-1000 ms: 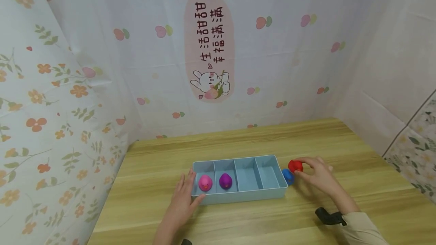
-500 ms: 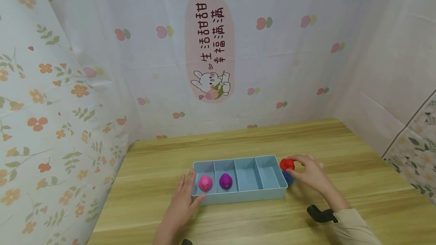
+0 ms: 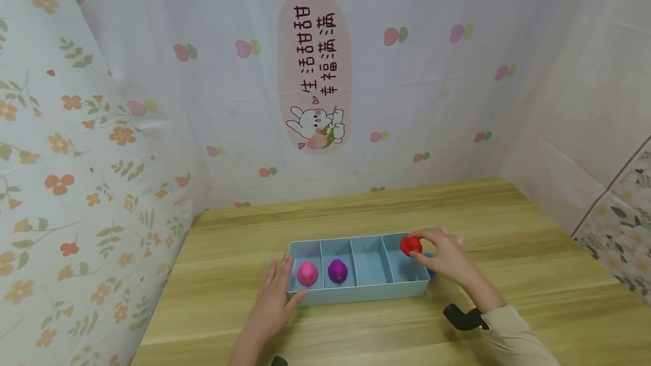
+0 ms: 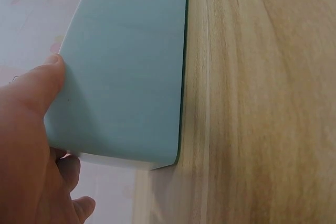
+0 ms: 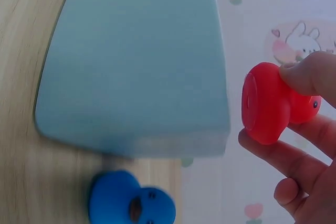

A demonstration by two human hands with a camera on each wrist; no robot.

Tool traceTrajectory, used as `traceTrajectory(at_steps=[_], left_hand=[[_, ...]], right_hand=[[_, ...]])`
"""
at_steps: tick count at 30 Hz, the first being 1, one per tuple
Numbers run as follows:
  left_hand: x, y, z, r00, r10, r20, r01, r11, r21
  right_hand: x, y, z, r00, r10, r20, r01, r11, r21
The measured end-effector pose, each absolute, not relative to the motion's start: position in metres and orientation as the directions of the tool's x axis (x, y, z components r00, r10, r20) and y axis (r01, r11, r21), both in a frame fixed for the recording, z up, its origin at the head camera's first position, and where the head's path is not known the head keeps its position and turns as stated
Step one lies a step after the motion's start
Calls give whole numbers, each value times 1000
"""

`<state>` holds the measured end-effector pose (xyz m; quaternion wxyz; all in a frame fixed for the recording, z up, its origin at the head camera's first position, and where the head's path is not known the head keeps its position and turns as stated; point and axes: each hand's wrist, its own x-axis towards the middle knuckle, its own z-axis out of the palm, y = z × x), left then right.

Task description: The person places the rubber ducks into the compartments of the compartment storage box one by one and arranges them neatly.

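A light blue divided box (image 3: 363,293) stands on the table, with a pink rubber duck (image 3: 307,273) in its leftmost compartment and a purple rubber duck (image 3: 338,271) beside it in the second. My left hand (image 3: 271,298) rests against the box's left end, fingers extended along the side and thumb touching the front wall. Between thumb and fingers, my right hand (image 3: 447,256) pinches a red rubber duck (image 5: 268,103), held above the rightmost compartment. Just outside the box's right end sits a blue rubber duck (image 5: 121,198), mostly hidden by the right hand in the head view.
The wood-grain table (image 3: 381,332) runs back to a printed cloth (image 3: 427,89) hanging behind it. A flowered cloth (image 3: 102,185) hangs along the left side. Black wrist gear (image 3: 464,318) sticks out by the right sleeve.
My right hand has carried the red rubber duck leftward, from beside the blue rubber duck to above the rightmost compartment. The left hand stays at the box's left end.
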<state>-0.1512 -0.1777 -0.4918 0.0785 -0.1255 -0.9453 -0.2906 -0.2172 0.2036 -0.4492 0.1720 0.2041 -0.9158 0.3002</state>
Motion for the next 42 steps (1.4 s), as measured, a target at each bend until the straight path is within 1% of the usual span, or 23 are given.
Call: traceTrajectory(at_steps=[4,9,16,22,30,34,37,42], left_hand=[[-152,-177,-492,-954,190,231,287,797,531],[-153,-177,-492,-957,188,220,279,798,533],[-154,-176,-490,-950,196,244,300,792,532],[-154,-176,-489,-950,200,238,300,793,531],[-154,-176,-489,-950,205,234,302,795,527],[-151,-176,-489,-955,203,216,290,795,533],[-150,-176,-489,-962,193,193,268,796,542],[-152,-177,-491,-963,186,194,264,799,541]], right_hand=[[-219,194,-448,-848,-304,435,-503,723,-474],[-221,181,-445,-854,-329,402,-503,715,-485],[-223,163,-445,-859,-350,373,-503,716,-484],[-224,150,-445,-863,-352,363,-497,717,-489],[-223,137,-449,-880,-380,286,-475,734,-486],[-224,132,-455,-881,-390,267,-472,757,-452],[-226,129,-460,-881,-404,247,-473,784,-402],[-229,123,-458,-894,-403,197,-447,832,-328]])
